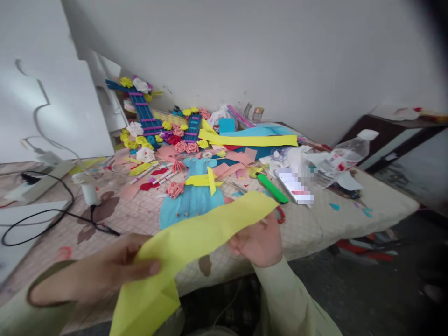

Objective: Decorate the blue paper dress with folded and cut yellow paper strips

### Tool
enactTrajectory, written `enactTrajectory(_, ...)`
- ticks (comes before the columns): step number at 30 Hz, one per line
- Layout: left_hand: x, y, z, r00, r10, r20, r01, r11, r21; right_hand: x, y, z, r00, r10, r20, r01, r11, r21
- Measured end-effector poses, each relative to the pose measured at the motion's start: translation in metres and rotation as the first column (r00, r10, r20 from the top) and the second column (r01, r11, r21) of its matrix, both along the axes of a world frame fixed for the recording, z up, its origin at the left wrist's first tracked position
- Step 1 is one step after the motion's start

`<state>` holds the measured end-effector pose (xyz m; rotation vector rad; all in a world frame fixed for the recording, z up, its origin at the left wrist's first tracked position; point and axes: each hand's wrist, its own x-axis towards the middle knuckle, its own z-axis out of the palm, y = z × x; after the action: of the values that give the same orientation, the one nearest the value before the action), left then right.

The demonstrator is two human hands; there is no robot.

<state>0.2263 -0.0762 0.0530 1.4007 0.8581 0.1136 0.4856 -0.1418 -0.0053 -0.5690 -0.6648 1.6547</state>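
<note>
My left hand (115, 266) is closed on a long yellow crepe paper strip (196, 233), with the thumb lying on top of it. The strip's near end folds over and hangs below that hand, while its far end reaches up to the right. Beneath that far part is my right hand (261, 240), palm turned up and fingers loosely apart, partly covered by the paper. Just beyond the strip lies a blue paper guitar-like shape (196, 186), with yellow paper pieces (203, 179) and a pink paper flower (175, 189) on it.
Blue craft guitars (143, 112) with paper flowers stand against the wall. A green cutter (272, 188), a phone (294, 186) and a plastic bottle (345, 158) lie at right. At left are a white glue gun (87, 189), its black cable and a power strip (38, 182).
</note>
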Motion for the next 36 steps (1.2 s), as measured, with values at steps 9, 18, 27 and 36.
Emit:
enactTrajectory(9, -0.026, 0.026, 0.005, 0.944, -0.089, -0.319, 0.167, 0.959, 0.229, -0.011, 0.019, -0.014, 0.92, -0.25, 0.302, 0.265, 0.964, -0.01)
enactTrajectory(18, -0.028, 0.036, 0.013, 0.936, -0.206, -0.286, 0.257, 0.954, 0.157, 0.031, 0.028, 0.019, 0.749, -0.482, 0.455, 0.443, 0.874, 0.197)
enactTrajectory(27, 0.016, 0.035, 0.024, 0.937, -0.347, 0.033, 0.346, 0.938, 0.019, 0.06, 0.1, 0.088, 0.715, -0.552, 0.429, 0.379, 0.822, 0.425)
enactTrajectory(36, 0.057, 0.051, 0.007, 0.626, 0.444, 0.641, -0.489, 0.864, -0.121, 0.011, 0.073, 0.063, 0.813, -0.041, 0.58, -0.111, 0.968, 0.223)
